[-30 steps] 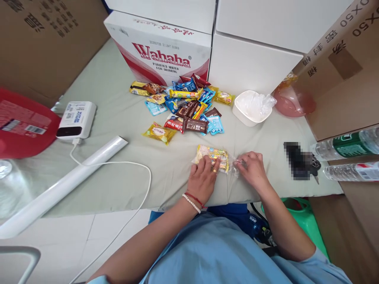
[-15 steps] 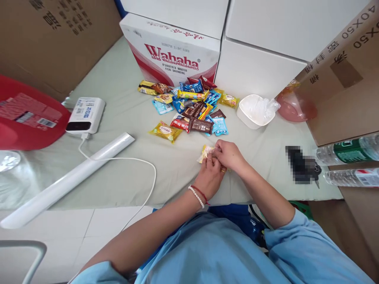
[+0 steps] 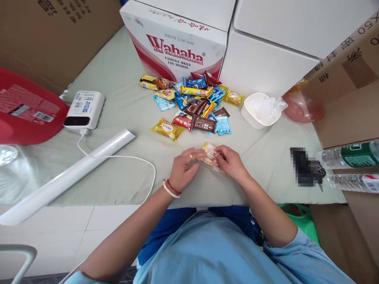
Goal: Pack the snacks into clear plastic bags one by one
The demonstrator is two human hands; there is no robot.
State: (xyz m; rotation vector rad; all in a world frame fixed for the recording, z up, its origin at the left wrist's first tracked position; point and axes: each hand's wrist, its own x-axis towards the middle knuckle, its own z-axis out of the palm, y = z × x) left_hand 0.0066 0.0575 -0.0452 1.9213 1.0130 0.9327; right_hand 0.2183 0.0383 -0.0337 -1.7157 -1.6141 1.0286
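Observation:
A crinkled, see-through snack wrapper [image 3: 211, 154] with yellow edges lies near the front of the cloth-covered table. The fingers of my right hand [image 3: 233, 162] pinch its right side. My left hand [image 3: 184, 167] has its fingers stretched out, with the fingertips at the wrapper's left edge. Whether anything is inside the wrapper I cannot tell. Just beyond my hands is a heap of packaged snacks: a yellow packet [image 3: 167, 129] at the near left, a brown bar [image 3: 204, 124], a light blue sachet [image 3: 223, 125] and several others.
A white bowl [image 3: 250, 114] holding a clear plastic bag stands right of the heap, beside a pink translucent bowl [image 3: 304, 106]. A Wahaha carton [image 3: 177, 43] backs the snacks. Leftward are a power bank [image 3: 84, 109], its white cable and a long white tube [image 3: 71, 173]. Bottles [image 3: 358, 156] lie right.
My left hand has drawn back to the left and its fingers have opened out. More of the wrapper shows, while my right hand still grips it. The camera view has shifted slightly.

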